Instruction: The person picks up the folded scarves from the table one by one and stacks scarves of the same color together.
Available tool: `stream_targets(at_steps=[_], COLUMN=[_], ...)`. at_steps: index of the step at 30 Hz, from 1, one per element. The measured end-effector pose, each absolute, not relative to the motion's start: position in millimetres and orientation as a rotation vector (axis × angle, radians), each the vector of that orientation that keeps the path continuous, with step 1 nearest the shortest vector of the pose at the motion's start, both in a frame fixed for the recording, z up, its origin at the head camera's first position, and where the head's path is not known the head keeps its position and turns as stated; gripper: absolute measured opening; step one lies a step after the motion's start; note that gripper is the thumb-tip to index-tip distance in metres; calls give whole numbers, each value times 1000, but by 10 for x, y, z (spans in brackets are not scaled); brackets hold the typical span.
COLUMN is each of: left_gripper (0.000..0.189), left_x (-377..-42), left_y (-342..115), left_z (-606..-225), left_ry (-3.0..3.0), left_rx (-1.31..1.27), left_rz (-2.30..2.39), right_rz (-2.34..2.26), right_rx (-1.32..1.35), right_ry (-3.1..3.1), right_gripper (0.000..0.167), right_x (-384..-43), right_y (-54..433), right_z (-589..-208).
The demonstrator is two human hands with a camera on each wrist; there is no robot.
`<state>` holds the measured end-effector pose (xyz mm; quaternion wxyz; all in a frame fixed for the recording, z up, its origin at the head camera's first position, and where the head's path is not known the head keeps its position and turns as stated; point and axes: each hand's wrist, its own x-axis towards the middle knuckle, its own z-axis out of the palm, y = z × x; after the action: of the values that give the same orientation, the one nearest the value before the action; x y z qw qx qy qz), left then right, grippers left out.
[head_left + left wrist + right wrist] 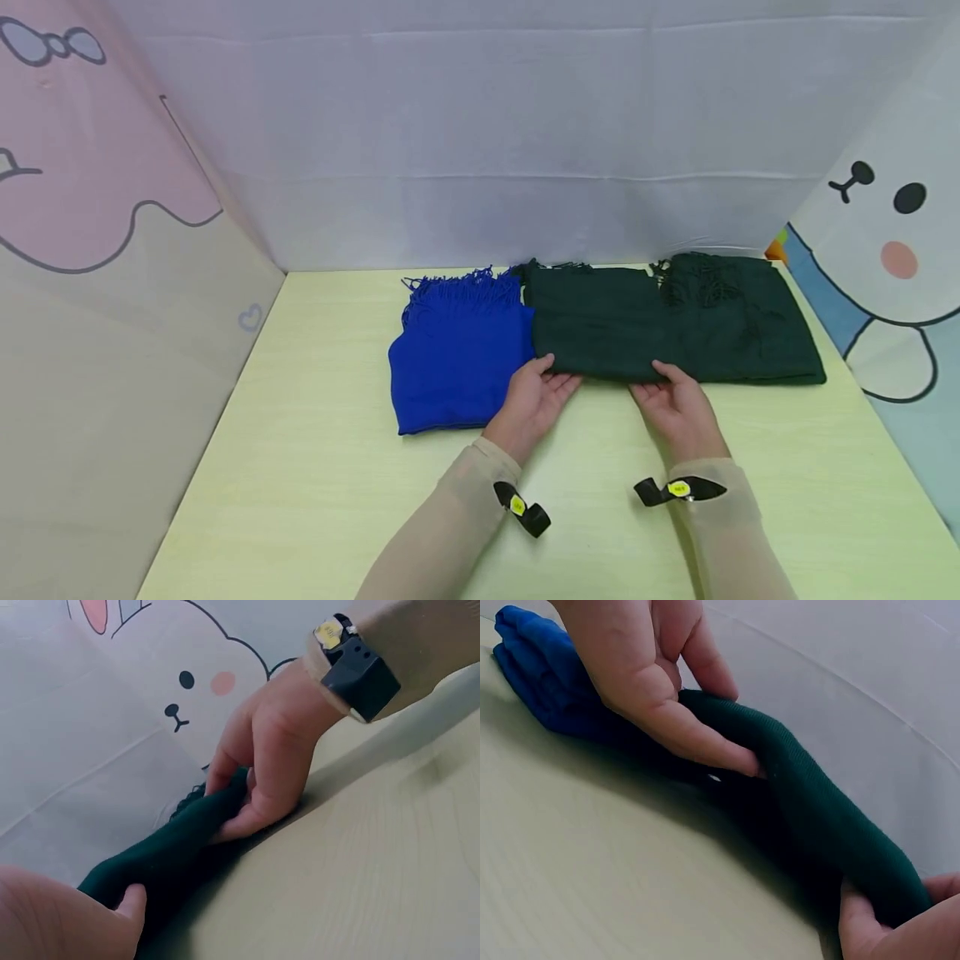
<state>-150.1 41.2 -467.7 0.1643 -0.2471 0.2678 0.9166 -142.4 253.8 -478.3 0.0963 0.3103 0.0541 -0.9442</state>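
Both hands grip the near edge of a folded dark green fringed scarf (596, 321), thumbs on top and fingers underneath. My left hand (528, 404) holds it near its left corner, beside the folded blue fringed scarf (461, 362). Farther right along the same edge is my right hand (681, 417). In the right wrist view the green scarf (817, 802) arches up between the hands, its front edge raised over the table. The left wrist view shows the right hand (274, 742) with its fingers around the folded edge.
Another folded dark green scarf (757, 333) with fringe lies at the right, against the middle one. All sit toward the back of a pale yellow table (315, 467). A white cloth wall (480, 125) stands behind, with cartoon-printed panels at both sides.
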Motion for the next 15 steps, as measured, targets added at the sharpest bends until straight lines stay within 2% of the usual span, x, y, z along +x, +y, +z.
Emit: stream_targets(at_steps=[9, 15], left_gripper=[61, 54], left_x=[-1527, -1480], left_y=[348, 338], left_z=[-4675, -4647], left_ry=[713, 763], left_rx=[-695, -653], left_rz=[2518, 2520], right_rz=[-2745, -2714], right_rx=[841, 817], right_ry=[287, 374], right_gripper=[61, 74], right_x=[-1292, -1166], right_y=[2542, 2589], right_z=[-4695, -4682])
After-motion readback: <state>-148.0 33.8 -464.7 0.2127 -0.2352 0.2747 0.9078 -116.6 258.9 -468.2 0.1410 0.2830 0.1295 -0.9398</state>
